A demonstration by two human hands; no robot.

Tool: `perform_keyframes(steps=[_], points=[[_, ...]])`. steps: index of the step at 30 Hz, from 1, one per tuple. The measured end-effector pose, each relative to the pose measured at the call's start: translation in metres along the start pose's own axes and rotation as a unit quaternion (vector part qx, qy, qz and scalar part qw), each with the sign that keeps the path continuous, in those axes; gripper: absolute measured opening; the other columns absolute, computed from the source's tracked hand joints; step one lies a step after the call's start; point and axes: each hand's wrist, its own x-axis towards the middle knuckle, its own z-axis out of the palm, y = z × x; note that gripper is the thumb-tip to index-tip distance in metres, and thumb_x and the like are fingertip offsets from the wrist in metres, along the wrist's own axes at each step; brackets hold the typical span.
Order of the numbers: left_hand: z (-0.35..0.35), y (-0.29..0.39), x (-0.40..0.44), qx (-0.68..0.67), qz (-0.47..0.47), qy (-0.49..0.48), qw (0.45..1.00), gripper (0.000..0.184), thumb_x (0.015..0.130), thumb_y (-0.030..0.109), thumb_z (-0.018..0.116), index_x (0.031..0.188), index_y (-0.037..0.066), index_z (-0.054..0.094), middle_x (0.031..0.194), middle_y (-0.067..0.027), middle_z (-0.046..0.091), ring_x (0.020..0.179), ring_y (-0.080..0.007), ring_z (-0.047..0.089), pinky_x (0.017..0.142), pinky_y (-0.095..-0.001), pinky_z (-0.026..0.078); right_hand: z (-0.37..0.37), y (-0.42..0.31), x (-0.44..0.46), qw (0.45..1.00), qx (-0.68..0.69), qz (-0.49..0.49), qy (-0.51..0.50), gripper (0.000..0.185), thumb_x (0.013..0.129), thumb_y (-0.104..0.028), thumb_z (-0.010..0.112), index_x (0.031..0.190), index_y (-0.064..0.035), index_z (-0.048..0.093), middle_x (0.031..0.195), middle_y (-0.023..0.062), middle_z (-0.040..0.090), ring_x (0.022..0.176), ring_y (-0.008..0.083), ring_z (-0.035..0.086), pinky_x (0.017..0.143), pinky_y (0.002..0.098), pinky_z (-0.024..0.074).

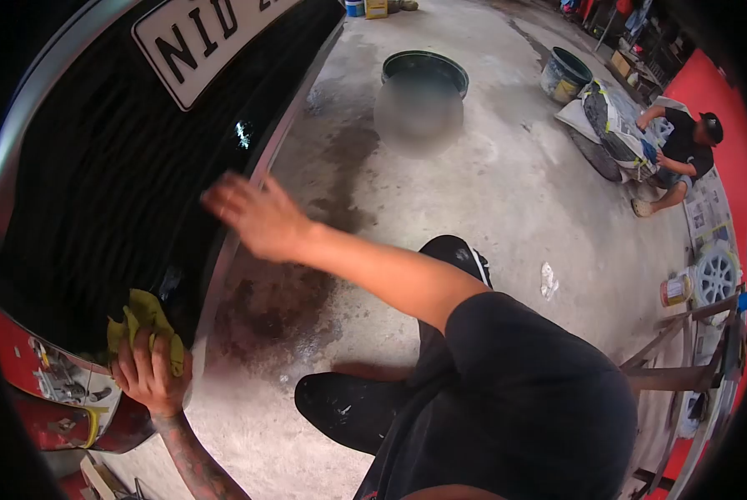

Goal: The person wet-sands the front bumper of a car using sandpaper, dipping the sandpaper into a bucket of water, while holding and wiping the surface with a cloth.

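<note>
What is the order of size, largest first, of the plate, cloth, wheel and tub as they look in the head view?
1. Plate
2. Cloth and wheel: too close to rank, the left hand covering some cloth
3. Tub

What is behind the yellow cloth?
Black surface shows above the yellow cloth in the left hand; whatever lies directly behind the cloth is covered.

Wearer's dress, as we record it: black short-sleeved T-shirt (548, 383), sleeve hem round the right upper arm. Black legwear (340, 408), marked with pale specks. We note white stripes (480, 265) edging a farther black part, shoe or knee unclear. Left forearm (192, 458): patterned tattoos.
</note>
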Motion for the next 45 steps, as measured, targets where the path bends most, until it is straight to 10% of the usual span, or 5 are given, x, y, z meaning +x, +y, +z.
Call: perform_keyframes(steps=[15,27,33,36,45], points=[[0.002,-0.006,-0.006,0.009,0.022,0.007,1.0,0.033,0.091,0.037,0.063,0.118,0.018,0.065,0.121,-0.0063,0.068,0.115,-0.0363,0.063,0.095,-0.0492,0.043,0.007,-0.048,0.009,0.978,0.062,0.198,0.007,0.073,0.094,-0.041,0.061,0.151,0.0005,0.04,0.161,0.0156,0.033,0.151,0.036,0.026,0.118,0.0634,0.0211],[-0.007,0.0,0.021,-0.003,0.043,0.051,0.998,0.046,0.098,0.058,0.051,0.118,0.02,0.069,0.12,-0.0068,0.071,0.111,-0.035,0.066,0.087,-0.0519,0.048,0.032,0.006,0.004,0.991,0.063,0.1,0.066,0.057,0.093,-0.033,0.061,0.14,-0.0027,0.052,0.149,0.014,0.048,0.142,0.0316,0.039,0.113,0.0601,0.0263],[-0.016,0.004,0.034,0.008,0.061,0.066,0.996,0.039,0.094,0.054,0.059,0.113,0.021,0.07,0.111,-0.0053,0.073,0.1,-0.0335,0.07,0.074,-0.0455,0.049,0.024,-0.06,-0.008,0.98,0.082,-0.167,0.064,0.053,0.083,-0.031,0.06,0.131,-0.0073,0.06,0.14,0.0122,0.054,0.133,0.0343,0.048,0.107,0.0645,0.0356],[0.019,-0.026,-0.019,0.007,0.058,-0.001,0.998,0.046,0.084,0.03,0.07,0.126,0.013,0.064,0.134,-0.0098,0.063,0.121,-0.0375,0.061,0.098,-0.0534,0.048,0.041,-0.005,0.004,0.984,0.042,-0.169,0.039,0.06,0.082,-0.029,0.063,0.139,-0.0096,0.054,0.14,0.0101,0.055,0.135,0.033,0.048,0.108,0.0675,0.0334],[-0.019,0.01,0.045,-0.017,0.071,0.081,0.994,0.03,0.096,0.045,0.059,0.101,0.018,0.07,0.112,-0.0104,0.074,0.1,-0.0386,0.07,0.074,-0.0486,0.05,0.022,-0.022,0.009,0.985,0.01,-0.169,0.011,0.051,0.084,-0.031,0.062,0.133,-0.0146,0.059,0.132,0.0104,0.057,0.133,0.0315,0.048,0.107,0.0742,0.0307]])
